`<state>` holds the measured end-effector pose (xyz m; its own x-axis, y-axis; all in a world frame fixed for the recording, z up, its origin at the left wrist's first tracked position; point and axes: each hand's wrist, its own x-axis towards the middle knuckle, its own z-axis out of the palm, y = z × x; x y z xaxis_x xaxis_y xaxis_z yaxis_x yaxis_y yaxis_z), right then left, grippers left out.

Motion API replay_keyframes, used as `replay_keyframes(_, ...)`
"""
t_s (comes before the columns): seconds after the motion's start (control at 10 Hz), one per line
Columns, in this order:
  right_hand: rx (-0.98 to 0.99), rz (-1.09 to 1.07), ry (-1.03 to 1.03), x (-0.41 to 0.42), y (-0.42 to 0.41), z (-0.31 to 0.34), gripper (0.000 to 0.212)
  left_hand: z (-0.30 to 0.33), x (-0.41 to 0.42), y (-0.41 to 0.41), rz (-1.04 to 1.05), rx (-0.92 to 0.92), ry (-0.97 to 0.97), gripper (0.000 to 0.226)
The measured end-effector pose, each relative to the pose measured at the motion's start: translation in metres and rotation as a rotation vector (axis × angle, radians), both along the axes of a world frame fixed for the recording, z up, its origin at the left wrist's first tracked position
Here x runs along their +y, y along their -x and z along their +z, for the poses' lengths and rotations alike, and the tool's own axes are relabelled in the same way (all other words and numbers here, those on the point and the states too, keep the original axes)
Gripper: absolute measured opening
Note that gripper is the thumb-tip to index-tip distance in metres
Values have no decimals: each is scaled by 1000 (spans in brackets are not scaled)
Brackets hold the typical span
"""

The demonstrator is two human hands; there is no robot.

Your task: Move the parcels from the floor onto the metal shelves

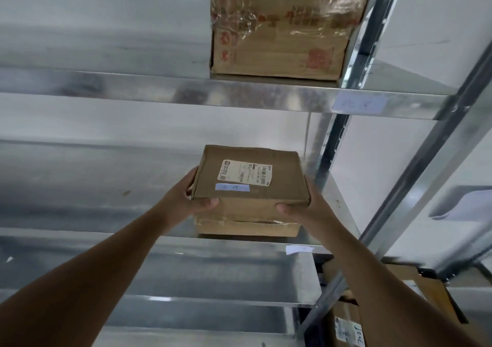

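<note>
You've got the small parcel (249,184) pinched between both hands, left hand (186,200) on its left side and right hand (306,208) on its right, thumbs on the near face. It's sitting at the front edge of the middle shelf (159,242), looks like it's touching down. Its depth runs straight away from you, so I'd just push it forward

Galvanised metal shelving unit (239,93), several tiers, steel uprights at right. Upper tier: one large brown cardboard carton with red print and clear tape (282,24), at the right end. Middle tier (106,187): one small brown cardboard parcel with white shipping label (249,187), near the right end by the front edge.
</note>
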<state>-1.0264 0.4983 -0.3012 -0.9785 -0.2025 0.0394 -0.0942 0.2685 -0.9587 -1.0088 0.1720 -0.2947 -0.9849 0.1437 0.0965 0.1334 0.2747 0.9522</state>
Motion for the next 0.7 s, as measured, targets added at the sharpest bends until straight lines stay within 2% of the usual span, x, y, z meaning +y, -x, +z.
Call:
replay_keyframes(0.2,-7,-9,17,1,38,-21,91,-23,6,40,14,-27,-30,81)
replay_keyframes(0.3,-16,-20,36,3,54,-26,77,-29,9,53,16,-44,-58,74)
replay_keyframes(0.5,-3,-34,28,-1,50,-26,84,-14,21,47,-44,-12,6,64)
replay_keyframes(0.6,-31,-32,-34,3,39,-15,108,-4,18,36,-41,-46,63,78)
replay_keyframes(0.7,-17,-92,-144,9,18,4,125,16,15,8,217,-144,312,112)
